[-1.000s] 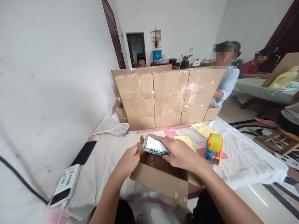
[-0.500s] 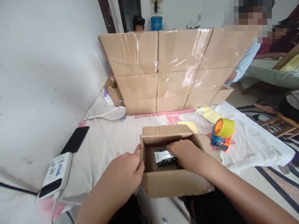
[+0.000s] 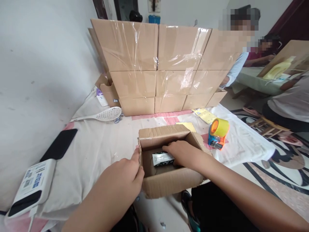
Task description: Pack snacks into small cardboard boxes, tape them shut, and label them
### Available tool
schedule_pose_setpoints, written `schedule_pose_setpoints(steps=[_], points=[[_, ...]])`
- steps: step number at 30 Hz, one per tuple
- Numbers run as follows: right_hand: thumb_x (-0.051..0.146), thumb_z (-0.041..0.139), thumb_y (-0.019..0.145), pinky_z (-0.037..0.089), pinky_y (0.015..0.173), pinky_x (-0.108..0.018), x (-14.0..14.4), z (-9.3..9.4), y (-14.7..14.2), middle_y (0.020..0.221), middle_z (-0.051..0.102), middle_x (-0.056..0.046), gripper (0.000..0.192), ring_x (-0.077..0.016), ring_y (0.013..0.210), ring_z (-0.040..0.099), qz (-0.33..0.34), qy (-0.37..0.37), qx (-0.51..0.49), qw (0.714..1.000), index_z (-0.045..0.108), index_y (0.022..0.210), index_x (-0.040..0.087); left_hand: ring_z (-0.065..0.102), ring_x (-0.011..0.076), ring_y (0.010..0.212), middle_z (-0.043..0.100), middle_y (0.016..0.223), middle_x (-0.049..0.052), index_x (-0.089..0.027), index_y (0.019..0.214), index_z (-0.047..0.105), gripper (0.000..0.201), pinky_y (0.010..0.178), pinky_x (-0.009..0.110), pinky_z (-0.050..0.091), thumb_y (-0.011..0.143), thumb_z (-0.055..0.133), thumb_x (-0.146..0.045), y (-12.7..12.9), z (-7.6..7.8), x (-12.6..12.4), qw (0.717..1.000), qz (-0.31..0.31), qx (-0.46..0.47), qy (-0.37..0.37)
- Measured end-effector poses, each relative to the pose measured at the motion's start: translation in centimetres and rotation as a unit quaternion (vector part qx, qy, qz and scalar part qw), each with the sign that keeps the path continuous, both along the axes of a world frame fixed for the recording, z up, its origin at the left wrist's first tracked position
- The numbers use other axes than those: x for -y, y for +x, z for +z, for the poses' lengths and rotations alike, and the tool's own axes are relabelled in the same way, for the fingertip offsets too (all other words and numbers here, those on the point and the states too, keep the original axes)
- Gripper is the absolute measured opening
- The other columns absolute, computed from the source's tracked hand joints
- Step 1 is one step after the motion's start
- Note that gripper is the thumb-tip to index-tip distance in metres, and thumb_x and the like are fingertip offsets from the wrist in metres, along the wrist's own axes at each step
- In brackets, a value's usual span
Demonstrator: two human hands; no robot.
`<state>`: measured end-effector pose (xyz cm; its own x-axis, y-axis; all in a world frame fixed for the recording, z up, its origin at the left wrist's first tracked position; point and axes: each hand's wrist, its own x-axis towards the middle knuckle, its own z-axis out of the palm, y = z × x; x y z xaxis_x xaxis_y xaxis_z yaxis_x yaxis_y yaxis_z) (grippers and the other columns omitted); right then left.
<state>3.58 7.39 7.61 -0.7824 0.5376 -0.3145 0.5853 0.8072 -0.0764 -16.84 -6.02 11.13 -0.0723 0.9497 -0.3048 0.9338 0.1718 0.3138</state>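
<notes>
While the small packet (image 3: 163,158) sits low inside the open cardboard box (image 3: 169,185), the right hand (image 3: 181,154) is down in there with it, fingers curled over its right end in a closed grip, pressing it toward the box floor. On the other side the left hand (image 3: 123,180) clamps the box's left wall, thumb at the rim, steadying it at the near edge of the counter (image 3: 101,148). By the look of it, this is the loading step, nearly done: the packet reads as seated, so the next move would call for letting go, lifting the hand clear and folding the flaps down. Print on the packet is too small to read. Just right of the gripping hand stands an orange tape dispenser (image 3: 218,133); beyond it, yellow sheets (image 3: 204,115) and a wall of taped cartons (image 3: 166,64). Off left lie a white swatter (image 3: 103,115), a dark phone (image 3: 58,149) and a white power bank (image 3: 30,183) with blue marks, illegible.
</notes>
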Motion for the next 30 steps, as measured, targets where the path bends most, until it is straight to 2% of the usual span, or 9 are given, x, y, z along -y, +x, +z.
schedule_pose_setpoints(steps=[8,14,17,19,22,24,26,28,30], points=[[0.009,0.068,0.073,0.053,0.079,-0.038,-0.7,-0.6,0.9,0.112,0.075,-0.013,0.045,-0.0339,0.098,0.072,0.015,-0.042,-0.053,0.998,0.070,0.117,0.019,0.064,0.0279,0.085,0.068,0.088,0.011,-0.019,0.110,0.064,0.036,0.065,0.032,0.037,0.095,0.033,-0.029,1.6,1.6,-1.1,0.998,0.051,-0.021,-0.025],[0.012,0.072,0.071,0.054,0.078,-0.038,-1.5,-1.3,1.1,0.119,0.073,-0.011,0.049,-0.0340,0.102,0.071,0.000,-0.092,-0.099,0.991,0.071,0.119,0.024,0.063,0.0251,0.080,0.067,0.088,0.009,-0.022,0.088,0.056,0.022,0.064,0.032,0.035,0.093,0.035,-0.023,3.3,2.7,-1.6,0.997,0.047,-0.062,-0.008],[0.015,0.076,0.071,0.054,0.085,-0.037,-1.8,-0.5,1.5,0.125,0.072,-0.010,0.051,-0.0332,0.109,0.069,-0.008,-0.121,-0.127,0.985,0.071,0.121,0.022,0.065,0.0268,0.084,0.069,0.092,0.012,-0.021,0.088,0.057,0.023,0.065,0.033,0.037,0.093,0.034,-0.023,3.4,2.8,-1.6,0.996,0.051,-0.068,0.013],[0.021,0.074,0.077,0.053,0.089,-0.035,-1.6,0.8,2.5,0.125,0.072,-0.008,0.044,-0.0288,0.111,0.068,-0.025,-0.137,-0.211,0.968,0.071,0.121,0.021,0.066,0.0277,0.085,0.070,0.096,0.014,-0.019,0.094,0.060,0.027,0.066,0.033,0.039,0.092,0.034,-0.024,3.3,2.9,-1.5,0.997,0.060,-0.051,0.015],[0.028,0.061,0.090,0.054,0.084,-0.032,-0.5,2.7,5.5,0.106,0.076,-0.005,0.026,-0.0207,0.094,0.071,-0.085,-0.116,-0.392,0.909,0.072,0.112,0.022,0.069,0.0284,0.085,0.070,0.114,0.019,-0.016,0.129,0.057,0.044,0.070,0.035,0.045,0.093,0.034,-0.029,3.1,2.7,-1.3,0.997,0.081,-0.008,-0.002],[0.032,0.058,0.091,0.054,0.083,-0.033,0.6,2.9,7.9,0.100,0.076,-0.005,0.022,-0.0200,0.090,0.070,-0.145,-0.067,-0.493,0.855,0.073,0.103,0.021,0.071,0.0299,0.090,0.066,0.128,0.020,-0.020,0.154,0.035,0.061,0.074,0.036,0.048,0.096,0.035,-0.039,2.9,2.4,-0.9,0.995,0.095,0.026,-0.005],[0.037,0.058,0.089,0.053,0.088,-0.036,1.6,1.8,10.0,0.109,0.073,-0.008,0.024,-0.0227,0.101,0.068,-0.236,-0.021,-0.589,0.773,0.071,0.102,0.021,0.070,0.0331,0.102,0.060,0.141,0.017,-0.029,0.162,0.018,0.076,0.078,0.038,0.050,0.094,0.042,-0.056,2.8,1.7,-0.5,0.991,0.104,0.084,0.010],[0.044,0.056,0.089,0.053,0.091,-0.039,2.3,0.1,11.4,0.123,0.068,-0.012,0.034,-0.0255,0.110,0.066,-0.344,-0.035,-0.652,0.675,0.064,0.113,0.021,0.062,0.0363,0.121,0.055,0.148,0.012,-0.034,0.159,0.027,0.081,0.087,0.040,0.051,0.089,0.050,-0.068,2.6,0.5,0.0,0.979,0.111,0.167,0.041],[0.048,0.048,0.092,0.053,0.092,-0.041,2.6,-1.4,11.9,0.132,0.064,-0.015,0.044,-0.0266,0.112,0.067,-0.396,-0.114,-0.668,0.619,0.055,0.127,0.021,0.046,0.0376,0.140,0.049,0.155,0.009,-0.034,0.149,0.049,0.071,0.105,0.045,0.044,0.087,0.053,-0.068,2.3,-1.0,0.3,0.961,0.121,0.230,0.092]])
